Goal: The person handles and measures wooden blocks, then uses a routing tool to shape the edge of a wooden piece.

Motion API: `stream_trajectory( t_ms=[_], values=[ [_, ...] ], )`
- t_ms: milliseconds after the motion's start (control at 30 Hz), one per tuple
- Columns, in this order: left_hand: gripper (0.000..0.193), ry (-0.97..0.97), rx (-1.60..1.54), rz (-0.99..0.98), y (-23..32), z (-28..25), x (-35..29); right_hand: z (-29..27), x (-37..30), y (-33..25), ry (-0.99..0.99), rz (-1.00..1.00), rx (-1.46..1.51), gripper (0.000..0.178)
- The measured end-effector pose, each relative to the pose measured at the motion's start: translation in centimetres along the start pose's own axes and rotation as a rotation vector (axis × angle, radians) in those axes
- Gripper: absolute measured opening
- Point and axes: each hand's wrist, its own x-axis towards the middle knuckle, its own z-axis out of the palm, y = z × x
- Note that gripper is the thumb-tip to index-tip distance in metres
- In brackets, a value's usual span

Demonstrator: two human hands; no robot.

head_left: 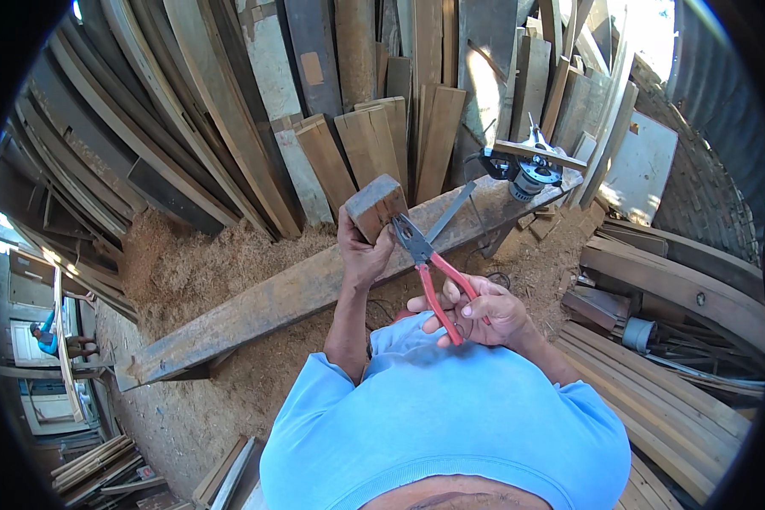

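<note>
My left hand (364, 252) is wrapped round a wooden block (376, 204), holding it up above a long, thick wooden beam (263, 304). In my right hand (495, 314) are pliers (420, 250) with red handles, the handles spread apart. The dark jaws reach the block's end beside my left fingers; what they grip there, if anything, is too small to make out. Behind the pliers, a flat metal strip (450, 212) lies slantwise over the beam.
A router-like power tool (531, 174) stands on the beam's far right end. Many boards (370, 140) lean along the back. Sawdust (195, 276) covers the ground behind the beam. Stacked planks (654, 408) lie at the right. Far left, another person (47, 338) stands by a long board.
</note>
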Motion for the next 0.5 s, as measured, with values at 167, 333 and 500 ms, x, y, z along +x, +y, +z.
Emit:
stream_trajectory(
  t_ms=[167, 333, 500],
  values=[
    [0.048, -0.009, 0.023, 0.021, -0.5, -0.8, 0.1, -0.9, 0.7, 0.5, 0.045, 0.026, 0.116, 0.019],
    [0.049, -0.071, 0.051, -0.002, 0.2, -1.0, 0.6, 1.0, 0.8, 0.1, 0.256, 0.050, -0.082, 0.020],
    [0.051, -0.203, 0.178, -0.033, 1.2, -1.9, 0.9, 0.1, -0.1, -0.5, 0.354, 0.028, -0.724, 0.017]
  ],
)
